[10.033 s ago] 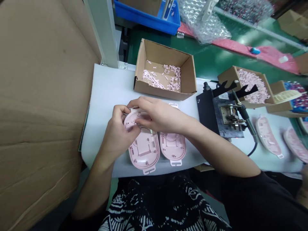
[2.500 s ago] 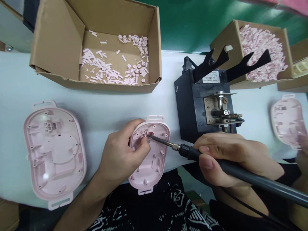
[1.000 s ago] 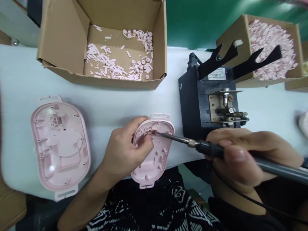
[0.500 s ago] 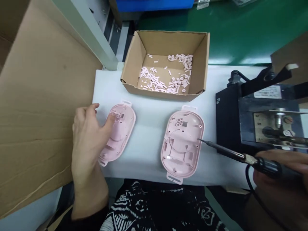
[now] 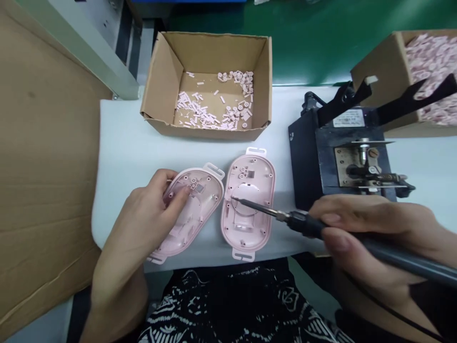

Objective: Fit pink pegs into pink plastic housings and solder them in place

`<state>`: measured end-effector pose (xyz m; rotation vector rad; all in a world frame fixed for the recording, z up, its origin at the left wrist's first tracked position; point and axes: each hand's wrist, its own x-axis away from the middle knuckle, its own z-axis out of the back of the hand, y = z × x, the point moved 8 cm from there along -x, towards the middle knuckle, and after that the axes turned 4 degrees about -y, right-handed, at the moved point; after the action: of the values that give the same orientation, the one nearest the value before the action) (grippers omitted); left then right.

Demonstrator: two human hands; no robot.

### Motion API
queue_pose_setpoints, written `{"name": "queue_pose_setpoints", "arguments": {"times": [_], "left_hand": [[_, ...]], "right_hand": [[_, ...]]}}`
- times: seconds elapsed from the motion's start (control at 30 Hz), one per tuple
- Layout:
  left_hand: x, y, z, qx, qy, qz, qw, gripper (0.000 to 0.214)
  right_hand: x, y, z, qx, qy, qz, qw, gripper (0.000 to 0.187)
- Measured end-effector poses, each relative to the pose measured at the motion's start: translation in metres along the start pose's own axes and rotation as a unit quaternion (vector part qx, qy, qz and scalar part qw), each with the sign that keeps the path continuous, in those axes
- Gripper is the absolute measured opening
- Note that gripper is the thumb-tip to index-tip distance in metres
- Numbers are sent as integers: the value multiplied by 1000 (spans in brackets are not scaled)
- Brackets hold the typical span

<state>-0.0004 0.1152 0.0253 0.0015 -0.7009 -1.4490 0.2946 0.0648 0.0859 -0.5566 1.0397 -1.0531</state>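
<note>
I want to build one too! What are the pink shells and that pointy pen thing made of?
The pink shells look like moulded plastic, smooth, with posts formed in one piece. The soldering iron has a shiny metal tip and a dark grip, probably plastic or rubber.

- A factory assembly workshop, by the look of the bench
- Green bench mat (image 5: 285, 52) with a white foam sheet (image 5: 121, 200) laid over the work area
- Black bench-top machine (image 5: 339, 162) with exposed metal mechanism and a forked rest (image 5: 344, 101)
- Corded soldering iron (image 5: 303, 225) in use
- Pink plastic housings (image 5: 248, 233) in batches
- Cardboard box (image 5: 210, 47) of small pink plastic parts (image 5: 210, 112)
</note>
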Motion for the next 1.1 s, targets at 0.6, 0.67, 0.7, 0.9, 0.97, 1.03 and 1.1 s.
{"name": "queue_pose_setpoints", "arguments": {"times": [0.6, 0.67, 0.7, 0.9, 0.97, 1.03, 1.1], "left_hand": [[8, 16, -4, -116, 79, 10, 990, 25], [10, 17, -4, -121, 85, 4, 989, 25], [11, 17, -4, -123, 89, 2, 988, 24], [12, 17, -4, -131, 88, 6, 988, 24], [12, 17, -4, -135, 89, 7, 987, 25], [12, 18, -4, -138, 89, 5, 986, 25], [13, 18, -4, -141, 86, 2, 986, 25]], "right_hand": [[0, -3, -66, -65, 59, 125, 988, 16], [0, -2, -66, -59, 57, 117, 990, 17], [0, -1, -67, -57, 57, 114, 990, 17], [1, 1, -70, -75, 57, 113, 989, 16], [0, 1, -70, -77, 59, 112, 989, 16], [-1, 0, -70, -72, 57, 110, 990, 16], [-2, -1, -70, -67, 52, 111, 990, 16]]}}
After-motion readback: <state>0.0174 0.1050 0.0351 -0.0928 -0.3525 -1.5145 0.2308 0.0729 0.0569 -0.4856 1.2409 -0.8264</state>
